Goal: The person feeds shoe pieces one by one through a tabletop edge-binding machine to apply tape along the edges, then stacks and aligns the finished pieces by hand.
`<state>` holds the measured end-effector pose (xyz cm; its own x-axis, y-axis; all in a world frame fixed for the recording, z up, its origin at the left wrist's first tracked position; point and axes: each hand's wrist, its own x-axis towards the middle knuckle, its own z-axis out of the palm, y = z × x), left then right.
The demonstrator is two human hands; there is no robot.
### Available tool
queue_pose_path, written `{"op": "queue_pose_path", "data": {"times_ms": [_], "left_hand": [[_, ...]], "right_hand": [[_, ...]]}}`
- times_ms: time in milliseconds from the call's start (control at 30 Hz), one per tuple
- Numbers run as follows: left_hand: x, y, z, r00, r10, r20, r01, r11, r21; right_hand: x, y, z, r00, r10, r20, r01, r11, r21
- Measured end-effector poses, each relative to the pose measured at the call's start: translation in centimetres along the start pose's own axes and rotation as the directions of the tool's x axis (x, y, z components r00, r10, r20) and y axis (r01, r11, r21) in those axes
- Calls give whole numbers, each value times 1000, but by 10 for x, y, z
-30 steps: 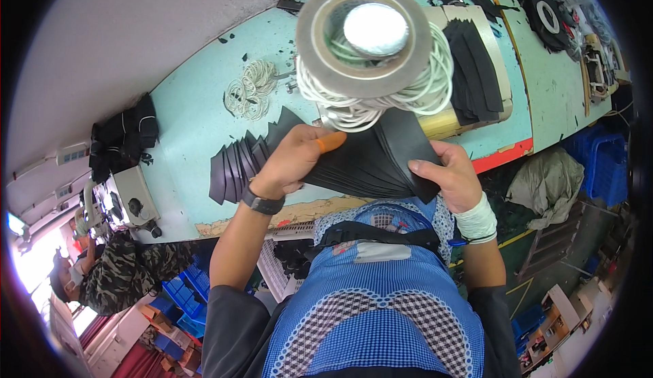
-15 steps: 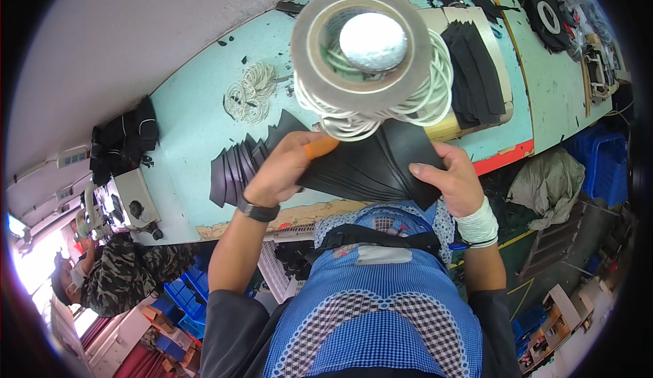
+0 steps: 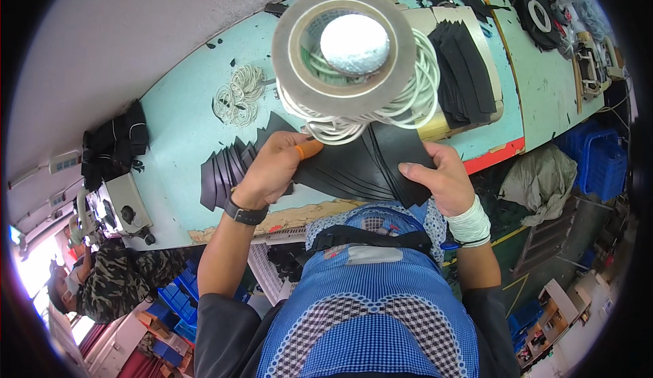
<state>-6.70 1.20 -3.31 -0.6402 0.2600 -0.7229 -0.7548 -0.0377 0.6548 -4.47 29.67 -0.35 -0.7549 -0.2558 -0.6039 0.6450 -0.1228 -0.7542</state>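
Observation:
A fanned stack of thin black leather-like pieces (image 3: 340, 174) spreads between my two hands, above the near edge of the table. My left hand (image 3: 271, 168), with an orange finger cover and a dark wristband, is closed on the stack's left end. On the right end, my right hand (image 3: 443, 177) pinches the pieces with the thumb on top; white wrapping circles that wrist. Left of my left hand, more dark pieces (image 3: 221, 174) lie overlapping on the table. A large tape roll (image 3: 286, 48) and hanging coils of white cord (image 3: 423, 82) hide the far edge of the held stack.
The pale green table (image 3: 180, 106) bears a bundle of white cord (image 3: 238, 96). Black strips (image 3: 466, 72) lie on a cream machine bed (image 3: 500, 79) at the right. Blue crates (image 3: 598, 160) stand beyond it. At far left, a person in camouflage clothing (image 3: 112, 279) sits near another machine.
The whole view has shifted slightly, so things appear a little further left. Both hands keep their hold on the black pieces, with little visible movement.

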Motion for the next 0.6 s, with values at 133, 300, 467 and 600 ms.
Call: {"op": "queue_pose_path", "data": {"times_ms": [133, 300, 467, 600], "left_hand": [[-9, 17, 20, 997, 59, -48, -54, 992, 113], [-12, 16, 23, 994, 109, -25, -96, 944, 315], [-8, 14, 31, 996, 85, -22, -73, 943, 324], [-16, 17, 23, 1000, 2, -4, -2, 991, -136]], "right_hand": [[-1, 1, -1, 999, -27, -20, 27, 999, -26], [-2, 0, 2, 1000, -10, -22, 7, 994, -108], [-8, -7, 1, 997, -77, -32, 73, 991, -110], [-6, -1, 3, 997, -74, -26, 71, 993, -94]]}}
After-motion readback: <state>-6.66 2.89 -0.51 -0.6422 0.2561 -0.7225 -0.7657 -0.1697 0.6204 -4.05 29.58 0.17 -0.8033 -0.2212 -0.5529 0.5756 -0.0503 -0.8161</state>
